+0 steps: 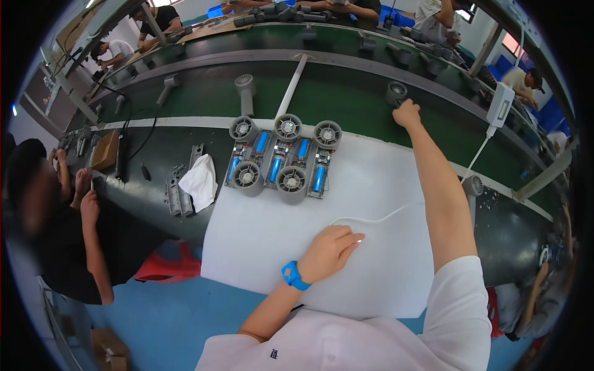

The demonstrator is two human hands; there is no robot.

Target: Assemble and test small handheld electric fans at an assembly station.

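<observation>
right hand (pixel 406 114) at two o'clock, fingers clamped on gray fan (pixel 396 93), left hand (pixel 327 252) at five, fingertips pinching white cable (pixel 378 221)

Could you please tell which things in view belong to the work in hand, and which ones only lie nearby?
Likely in the work:
grey fan, in the right hand
white cable, in the left hand
opened fans
white sheet under them

Apparently just lying about:
white cloth
brown box on the table
cardboard box on the floor

A white sheet (pixel 247 247) bears five grey fans (pixel 291 193) and a cable (pixel 378 220).
</observation>
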